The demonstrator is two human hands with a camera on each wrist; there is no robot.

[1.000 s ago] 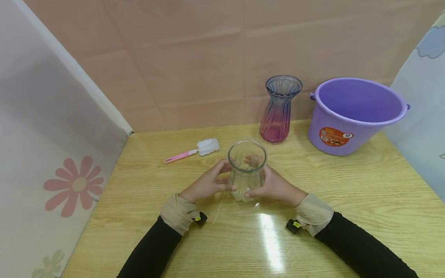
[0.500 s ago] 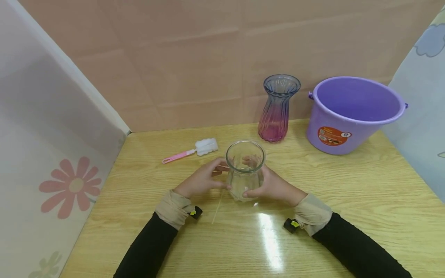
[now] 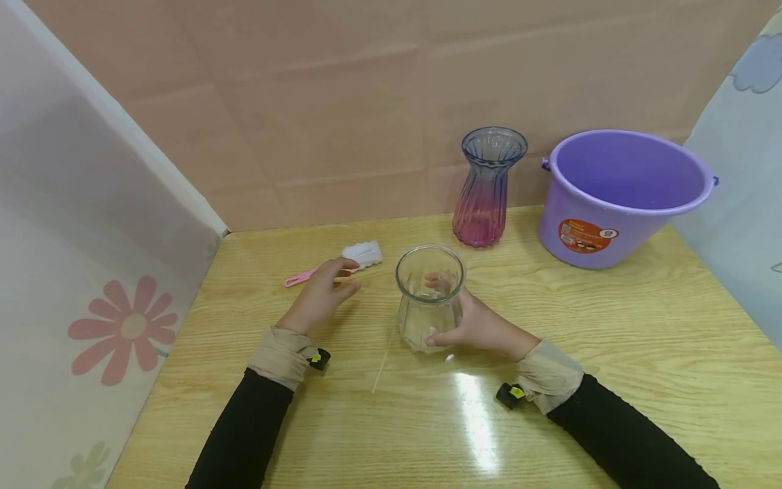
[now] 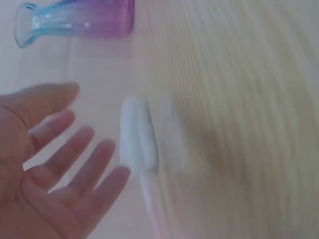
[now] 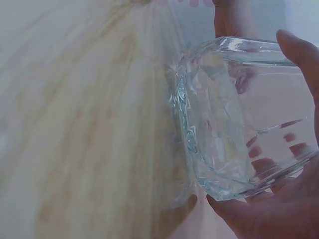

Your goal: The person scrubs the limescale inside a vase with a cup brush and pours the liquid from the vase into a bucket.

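A clear glass vase (image 3: 420, 324) stands upright on the wooden table near its middle. My right hand (image 3: 482, 327) grips the vase from the right, thumb on the near side and fingers round the far side. In the right wrist view its faceted base (image 5: 214, 129) shows between thumb and fingers. My left hand (image 3: 320, 293) is off the vase, over the pink handle of a sponge brush (image 3: 365, 253). Its fingers are spread and apart from the white sponge head (image 4: 138, 137) in the left wrist view, with nothing held.
Behind the clear vase stands a taller blue-to-pink glass vase (image 3: 482, 204). A purple bucket (image 3: 559, 234) with an orange label is at the back right. The wooden table (image 3: 244, 421) meets a pinkish backdrop (image 3: 305, 115) and a flower-patterned panel (image 3: 36, 238) on the left.
My left hand has let go of the clear vase and moved left and away to the sponge brush. The right hand keeps its grip on the vase, which stays put.
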